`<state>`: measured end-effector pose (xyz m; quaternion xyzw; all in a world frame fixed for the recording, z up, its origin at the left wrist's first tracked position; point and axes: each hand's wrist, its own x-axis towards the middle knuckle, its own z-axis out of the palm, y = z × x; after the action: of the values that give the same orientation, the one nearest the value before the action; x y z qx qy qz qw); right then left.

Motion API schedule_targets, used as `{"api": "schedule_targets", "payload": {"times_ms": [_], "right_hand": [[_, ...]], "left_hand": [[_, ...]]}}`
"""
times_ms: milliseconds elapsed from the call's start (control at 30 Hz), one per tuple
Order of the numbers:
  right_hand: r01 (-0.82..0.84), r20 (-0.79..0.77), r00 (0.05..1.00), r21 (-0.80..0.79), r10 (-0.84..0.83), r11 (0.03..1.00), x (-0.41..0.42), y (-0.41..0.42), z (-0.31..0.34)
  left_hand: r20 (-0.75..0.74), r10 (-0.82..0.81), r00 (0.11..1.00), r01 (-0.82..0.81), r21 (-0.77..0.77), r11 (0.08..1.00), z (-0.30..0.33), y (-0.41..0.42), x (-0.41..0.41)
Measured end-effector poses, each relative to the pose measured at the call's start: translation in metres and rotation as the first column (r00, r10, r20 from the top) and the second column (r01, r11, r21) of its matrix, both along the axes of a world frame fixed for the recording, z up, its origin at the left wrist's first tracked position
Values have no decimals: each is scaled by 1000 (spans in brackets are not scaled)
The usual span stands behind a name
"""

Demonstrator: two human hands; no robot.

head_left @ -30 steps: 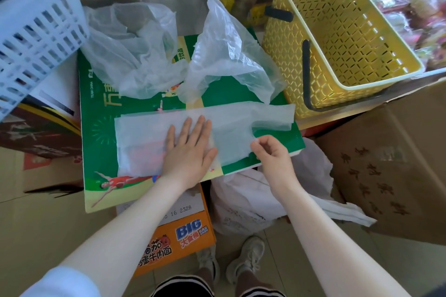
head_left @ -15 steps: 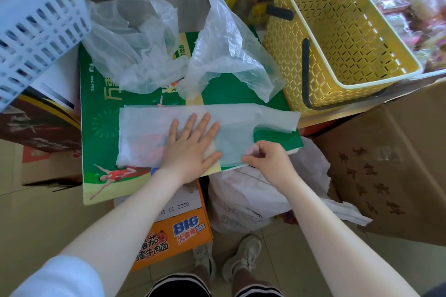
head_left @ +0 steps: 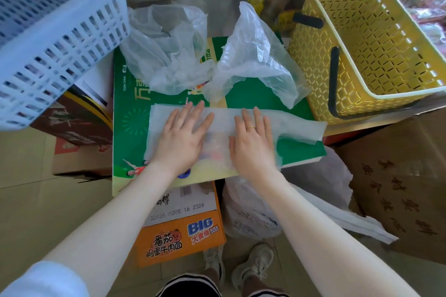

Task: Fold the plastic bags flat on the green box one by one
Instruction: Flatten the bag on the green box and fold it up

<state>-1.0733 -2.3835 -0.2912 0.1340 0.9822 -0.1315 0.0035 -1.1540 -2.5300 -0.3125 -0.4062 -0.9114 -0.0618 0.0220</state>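
Your right hand has let go of the near edge it was pinching half a second ago and now lies palm-down, fingers straight, on the flattened bag. Your left hand has not changed its job — it is spread flat on the same bag, just left of the right, the two hands side by side and not touching.

The flattened bag lies across the near half of the green box as a long strip; its right end, with the handle cut-out, overhangs the box's right edge. Judged from this, the lengthwise fold is laid and you are now pressing it down; the crosswise folds are not yet made.

Two crumpled bags wait at the far side of the box — one on the left, one on the right, both unflattened. The task is therefore early.

Note the overhanging end: thin film of this kind may spring back open once your palms lift.
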Motion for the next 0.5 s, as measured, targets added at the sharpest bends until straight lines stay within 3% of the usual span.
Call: {"api": "schedule_targets", "payload": {"times_ms": [200, 333, 500], "right_hand": [[-234, 91, 969, 47, 229, 971, -37, -20, -33], [-167, 194, 970, 113, 143, 979, -29, 10, -41], [-63, 290, 957, 156, 15, 986, -9, 46, -37]], "left_hand": [[183, -68, 981, 99, -166, 981, -18, -20, -17], [202, -76, 976, 107, -148, 983, -23, -24, -24], [192, -34, 981, 82, -244, 966, -24, -22, -25]]}}
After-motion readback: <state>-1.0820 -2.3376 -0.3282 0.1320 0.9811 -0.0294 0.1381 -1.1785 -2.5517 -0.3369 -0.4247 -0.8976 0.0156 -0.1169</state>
